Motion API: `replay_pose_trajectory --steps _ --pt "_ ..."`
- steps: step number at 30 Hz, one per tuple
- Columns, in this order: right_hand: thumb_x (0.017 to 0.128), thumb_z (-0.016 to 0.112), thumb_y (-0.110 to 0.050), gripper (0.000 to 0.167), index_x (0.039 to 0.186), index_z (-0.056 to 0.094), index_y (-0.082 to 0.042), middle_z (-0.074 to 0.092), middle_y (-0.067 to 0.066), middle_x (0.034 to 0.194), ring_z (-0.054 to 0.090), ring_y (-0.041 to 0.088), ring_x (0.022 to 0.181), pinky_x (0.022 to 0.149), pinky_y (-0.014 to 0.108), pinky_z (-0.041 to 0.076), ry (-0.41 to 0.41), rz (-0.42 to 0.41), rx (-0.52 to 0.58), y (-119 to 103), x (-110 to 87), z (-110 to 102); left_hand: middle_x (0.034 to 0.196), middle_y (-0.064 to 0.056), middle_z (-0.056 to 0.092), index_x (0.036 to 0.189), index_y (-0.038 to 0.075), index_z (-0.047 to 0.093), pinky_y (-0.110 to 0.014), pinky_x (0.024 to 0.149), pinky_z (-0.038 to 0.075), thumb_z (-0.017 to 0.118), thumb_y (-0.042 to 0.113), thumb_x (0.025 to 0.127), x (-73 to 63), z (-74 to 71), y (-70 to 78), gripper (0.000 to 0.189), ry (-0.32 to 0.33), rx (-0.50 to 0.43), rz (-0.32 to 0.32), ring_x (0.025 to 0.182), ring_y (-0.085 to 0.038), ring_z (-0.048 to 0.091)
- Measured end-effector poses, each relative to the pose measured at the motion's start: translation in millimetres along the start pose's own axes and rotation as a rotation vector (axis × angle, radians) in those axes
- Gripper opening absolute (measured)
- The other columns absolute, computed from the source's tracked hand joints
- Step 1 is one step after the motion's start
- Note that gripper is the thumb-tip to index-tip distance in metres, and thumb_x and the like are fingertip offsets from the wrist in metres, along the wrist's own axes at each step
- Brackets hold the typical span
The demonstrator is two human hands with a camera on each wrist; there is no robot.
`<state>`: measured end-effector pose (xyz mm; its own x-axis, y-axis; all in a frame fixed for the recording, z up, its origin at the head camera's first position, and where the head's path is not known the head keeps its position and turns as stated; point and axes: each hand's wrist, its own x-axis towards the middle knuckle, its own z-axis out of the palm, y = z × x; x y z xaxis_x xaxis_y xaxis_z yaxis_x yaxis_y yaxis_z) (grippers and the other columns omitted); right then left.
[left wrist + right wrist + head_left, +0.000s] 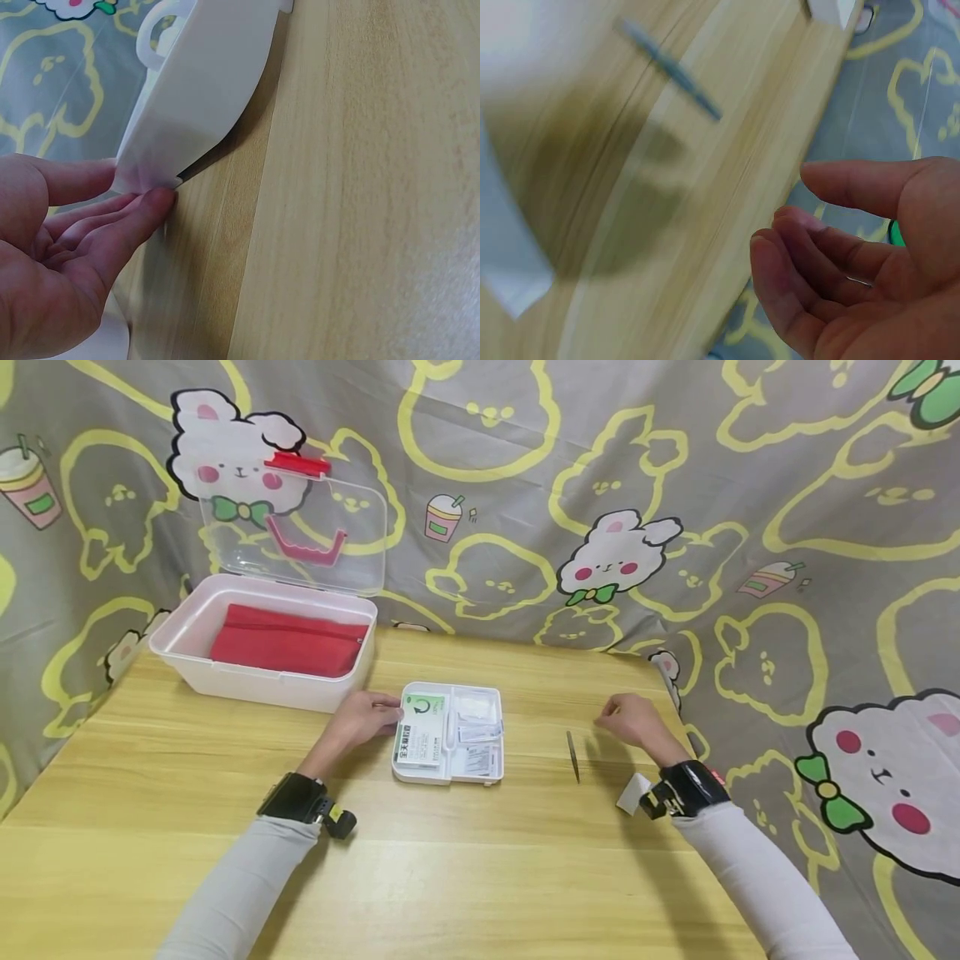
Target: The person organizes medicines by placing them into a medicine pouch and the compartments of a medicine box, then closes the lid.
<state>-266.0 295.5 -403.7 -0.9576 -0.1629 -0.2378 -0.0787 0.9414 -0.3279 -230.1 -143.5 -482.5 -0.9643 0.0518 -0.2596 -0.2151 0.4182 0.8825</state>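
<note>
An open white first-aid case (448, 753) lies on the table in the middle of the head view. A green-and-white medicine box (420, 731) fills its left half, and small flat packets (478, 735) sit in the right half. My left hand (362, 718) pinches the case's left edge between thumb and fingers; in the left wrist view that side of the white case (202, 82) slants up off the wood. My right hand (632, 720) hangs above the table's right side, fingers loosely curled and holding nothing. Thin metal tweezers (573, 757) lie to its left.
A clear plastic storage box (255, 685) stands at the back left with its lid (345, 510) raised and a red zip pouch (288, 643) inside. A small white folded piece (632, 793) lies near my right wrist. Patterned cloth (487, 585) hangs behind the table.
</note>
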Motion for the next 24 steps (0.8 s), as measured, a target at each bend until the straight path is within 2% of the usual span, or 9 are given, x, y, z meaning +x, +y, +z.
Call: replay_pose_trajectory --steps 5,9,15,20,24 --pt "0.088 0.069 -0.025 0.032 0.098 0.067 0.005 0.069 0.023 0.101 0.064 0.036 0.091 0.078 0.045 0.054 -0.032 0.024 -0.051 31 -10.7 -5 0.133 -0.029 0.063 0.131 -0.008 0.062 -0.034 0.087 0.062 0.064 0.013 0.098 0.9 -0.5 -0.3 0.039 -0.002 0.013 0.001 0.109 -0.034 0.072" --pt "0.085 0.072 -0.024 0.032 0.095 0.065 0.005 0.067 0.023 0.098 0.062 0.034 0.087 0.072 0.042 0.053 -0.106 0.069 -0.088 47 -19.8 -5 0.133 -0.028 0.063 0.132 -0.007 0.062 -0.034 0.087 0.062 0.064 0.014 0.098 0.6 -0.3 -0.4 0.04 -0.006 0.016 -0.005 0.11 -0.033 0.072" --pt "0.081 0.075 -0.023 0.037 0.098 0.063 0.008 0.065 0.023 0.098 0.06 0.033 0.085 0.071 0.039 0.053 -0.224 0.117 -0.133 59 -24.7 -1 0.134 -0.028 0.062 0.132 -0.007 0.062 -0.034 0.087 0.062 0.064 0.013 0.098 0.7 -0.3 -0.2 0.04 -0.007 0.002 -0.011 0.11 -0.034 0.072" --pt "0.079 0.076 -0.021 0.037 0.093 0.061 0.009 0.058 0.017 0.086 0.054 0.029 0.077 0.066 0.033 0.048 -0.242 0.139 -0.17 66 -25.3 9 0.134 -0.028 0.062 0.132 -0.007 0.062 -0.034 0.088 0.062 0.064 0.013 0.098 0.7 -0.3 0.1 0.039 -0.008 -0.004 -0.014 0.11 -0.033 0.071" --pt "0.078 0.076 -0.015 0.034 0.094 0.06 0.01 0.056 0.016 0.084 0.054 0.029 0.075 0.062 0.031 0.045 -0.237 0.142 -0.157 68 -26.7 14 0.134 -0.029 0.062 0.132 -0.008 0.062 -0.034 0.087 0.062 0.065 0.012 0.098 0.3 -0.3 1.0 0.04 -0.007 -0.017 -0.019 0.109 -0.034 0.072"
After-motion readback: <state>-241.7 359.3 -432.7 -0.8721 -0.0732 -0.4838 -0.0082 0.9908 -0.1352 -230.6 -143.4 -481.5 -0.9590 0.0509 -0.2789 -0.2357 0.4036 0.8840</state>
